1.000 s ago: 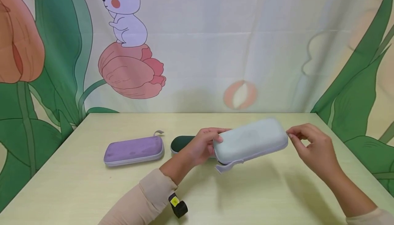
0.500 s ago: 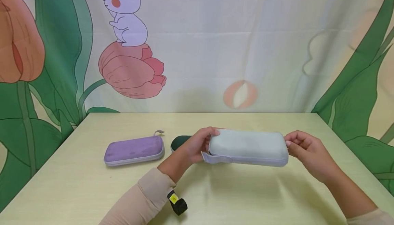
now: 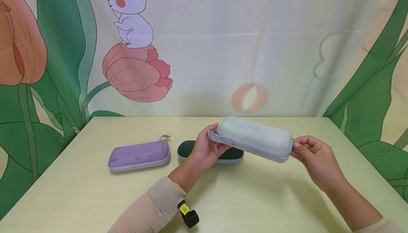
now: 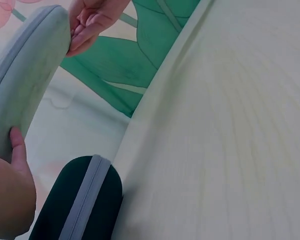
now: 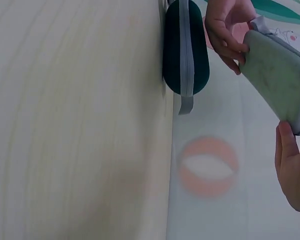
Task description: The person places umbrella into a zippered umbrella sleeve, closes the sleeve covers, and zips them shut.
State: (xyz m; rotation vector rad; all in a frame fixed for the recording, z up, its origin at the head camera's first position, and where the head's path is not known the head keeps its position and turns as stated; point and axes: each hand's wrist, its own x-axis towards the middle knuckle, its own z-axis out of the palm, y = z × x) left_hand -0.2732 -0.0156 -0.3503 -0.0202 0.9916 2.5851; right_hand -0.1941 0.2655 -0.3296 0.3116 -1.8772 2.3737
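A pale mint zip case (image 3: 255, 134) with a lavender zip band and a fabric loop is held up above the table, sloping down to the right. My left hand (image 3: 207, 146) holds its left end, with one digit against the underside in the left wrist view. My right hand (image 3: 318, 158) pinches the right end between thumb and fingers. In the right wrist view both hands hold opposite ends of the case (image 5: 277, 75), whose underside shows faint smudges. The case looks closed along the visible zip side. Behind my left hand, a dark green zip case (image 3: 234, 154) lies partly hidden.
A purple zip case (image 3: 138, 156) with a grey loop lies on the table (image 3: 79, 197) to the left. A printed cloth backdrop (image 3: 207, 49) hangs along the table's far edge. A black camera (image 3: 188, 214) is strapped at my left sleeve.
The mint case has turned in my hands: its left end has risen and its right end now sits lower. More of the dark green case shows. The purple case has stayed put.
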